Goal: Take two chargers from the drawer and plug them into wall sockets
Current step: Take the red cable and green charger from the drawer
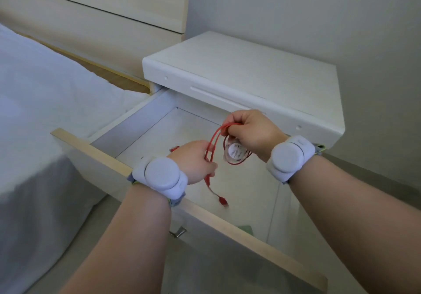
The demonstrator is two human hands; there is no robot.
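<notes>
Charger in R hand, L hand pinching red cable.

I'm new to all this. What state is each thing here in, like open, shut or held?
Drawer: pulled open.
Red cable: looped, held by both hands, one end dangling.
White charger: unplugged, held over the drawer.
Left hand: pinching the cable.
Right hand: gripping charger and cable.
</notes>
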